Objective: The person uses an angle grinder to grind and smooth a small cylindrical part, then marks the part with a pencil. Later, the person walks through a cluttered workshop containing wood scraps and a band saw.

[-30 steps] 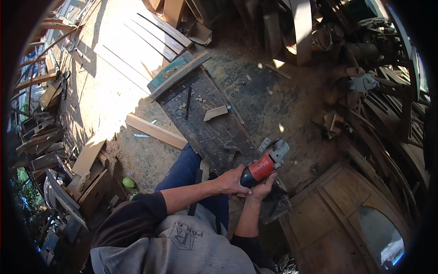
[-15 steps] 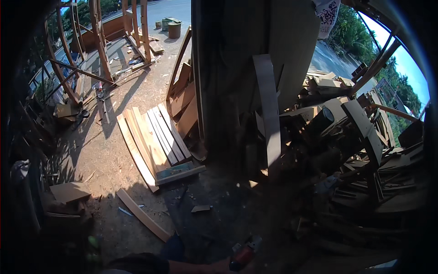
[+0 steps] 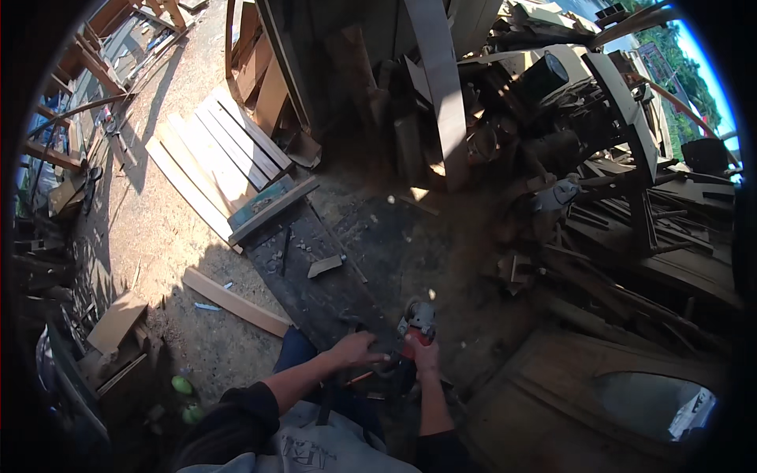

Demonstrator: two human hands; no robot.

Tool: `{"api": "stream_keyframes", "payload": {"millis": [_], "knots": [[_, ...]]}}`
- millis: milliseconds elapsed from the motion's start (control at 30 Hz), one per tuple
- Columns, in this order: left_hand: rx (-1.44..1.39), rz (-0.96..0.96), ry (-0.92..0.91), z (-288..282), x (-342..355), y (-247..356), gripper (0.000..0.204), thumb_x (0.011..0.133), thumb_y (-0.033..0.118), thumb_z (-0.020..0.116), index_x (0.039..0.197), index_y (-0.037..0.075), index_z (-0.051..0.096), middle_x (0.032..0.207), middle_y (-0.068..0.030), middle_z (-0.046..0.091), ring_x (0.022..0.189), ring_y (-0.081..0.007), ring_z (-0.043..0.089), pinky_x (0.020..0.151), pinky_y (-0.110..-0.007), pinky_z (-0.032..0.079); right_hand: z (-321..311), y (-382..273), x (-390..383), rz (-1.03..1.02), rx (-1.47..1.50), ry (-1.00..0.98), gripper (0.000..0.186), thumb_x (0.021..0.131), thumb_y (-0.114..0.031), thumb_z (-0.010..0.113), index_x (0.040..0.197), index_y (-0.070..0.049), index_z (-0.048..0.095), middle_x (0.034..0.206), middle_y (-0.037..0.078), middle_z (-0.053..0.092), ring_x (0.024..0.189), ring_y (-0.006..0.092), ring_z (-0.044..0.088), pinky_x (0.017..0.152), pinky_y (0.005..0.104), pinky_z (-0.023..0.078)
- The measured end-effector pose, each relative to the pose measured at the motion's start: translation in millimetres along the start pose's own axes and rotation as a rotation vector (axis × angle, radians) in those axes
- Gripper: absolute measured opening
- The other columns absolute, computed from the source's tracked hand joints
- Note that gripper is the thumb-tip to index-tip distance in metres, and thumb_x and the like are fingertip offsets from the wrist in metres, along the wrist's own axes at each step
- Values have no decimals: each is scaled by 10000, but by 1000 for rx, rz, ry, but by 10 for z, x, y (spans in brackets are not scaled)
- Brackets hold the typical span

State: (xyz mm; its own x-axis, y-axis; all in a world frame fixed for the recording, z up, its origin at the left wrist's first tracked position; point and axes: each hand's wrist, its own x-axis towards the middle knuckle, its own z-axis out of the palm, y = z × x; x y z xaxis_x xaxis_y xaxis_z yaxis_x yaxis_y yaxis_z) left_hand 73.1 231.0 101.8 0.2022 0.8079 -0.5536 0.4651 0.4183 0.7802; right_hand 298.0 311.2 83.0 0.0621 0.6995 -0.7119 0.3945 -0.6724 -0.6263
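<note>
In front of my body, my right hand [image 3: 426, 356] is wrapped round the red body of an angle grinder [image 3: 418, 335]. The tool's metal head points away from me. Just left of the grinder is my left hand [image 3: 355, 350], fingers stretched toward the tool and holding nothing that I can see. Shadow hides whether its fingertips touch it. Beyond my hands extends a dark wooden bench [image 3: 307, 296], carrying a small wood offcut [image 3: 324, 266] and scattered chips.
Several pale planks [image 3: 213, 158] lie side by side at the bench's far end. A curved wood strip [image 3: 236, 303] is left of the bench. Heaped lumber [image 3: 654, 213] fills the right. A wooden panel with an oval opening [image 3: 544, 394] is nearby at lower right.
The view has tilted down, bringing both hands, my forearms and the grinder fully into sight. My left hand now shows beside the grinder.
</note>
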Motion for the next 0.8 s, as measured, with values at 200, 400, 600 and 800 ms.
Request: {"api": "stream_keyframes", "payload": {"millis": [200,400,600,800], "knots": [[540,-93,812,-815,593,-1298,620,790,332,833,1274,46,573,1230,-144,568,1168,-335,538,948,-463,440,423,-111,612,-122,-313,-142,821,761,-263,894,1407,42,489,1282,163,645,1146,275,648,1015,405,503],[559,-87,717,-984,856,-1708,510,832,261,779,1267,77,590,1201,-109,577,1173,-312,537,936,-446,453,905,-410,975,-156,-464,-269,820,765,-367,876,1381,41,519,1274,200,663,1170,310,661,1012,414,505],[656,1,619,-1102,970,-1911,325,868,147,667,1178,82,597,1110,-93,574,1103,-294,558,915,-417,484,1277,-627,1234,-213,-611,-299,849,740,-446,866,1362,38,553,1288,225,671,1193,368,663,1037,435,496],[610,-6,517,-1019,925,-1889,364,837,111,674,1187,65,583,1097,-82,558,1085,-270,567,824,-381,573,1496,-762,1351,-147,-545,-416,877,730,-463,867,1371,47,552,1299,241,672,1214,359,660,1053,439,490]]}}
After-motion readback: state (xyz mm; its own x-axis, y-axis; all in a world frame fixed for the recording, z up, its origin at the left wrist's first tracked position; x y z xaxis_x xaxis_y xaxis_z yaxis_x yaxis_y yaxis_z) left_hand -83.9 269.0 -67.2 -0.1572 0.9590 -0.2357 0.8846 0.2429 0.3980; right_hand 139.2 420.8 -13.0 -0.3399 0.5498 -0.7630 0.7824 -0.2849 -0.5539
